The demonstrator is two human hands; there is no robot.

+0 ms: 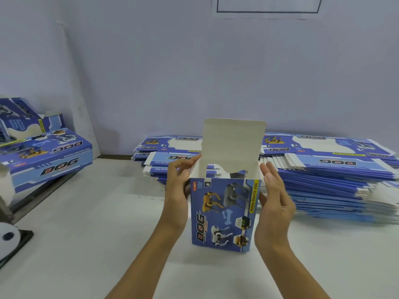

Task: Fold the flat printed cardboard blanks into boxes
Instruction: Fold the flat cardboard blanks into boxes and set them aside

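1. While the box (224,214) is standing upright on the counter (90,223), your left hand (180,186) is pinching its top-left flap, and your right hand (273,197) is lying spread against its right wall.
2. Pushing unevenly is risking a tipped box or a creased lid flap (233,147).

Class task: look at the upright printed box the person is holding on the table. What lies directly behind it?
Behind the box lie stacks of flat blanks against the wall. The raised lid flap and the box body cover the middle of the stacks, so what lies there cannot be seen.
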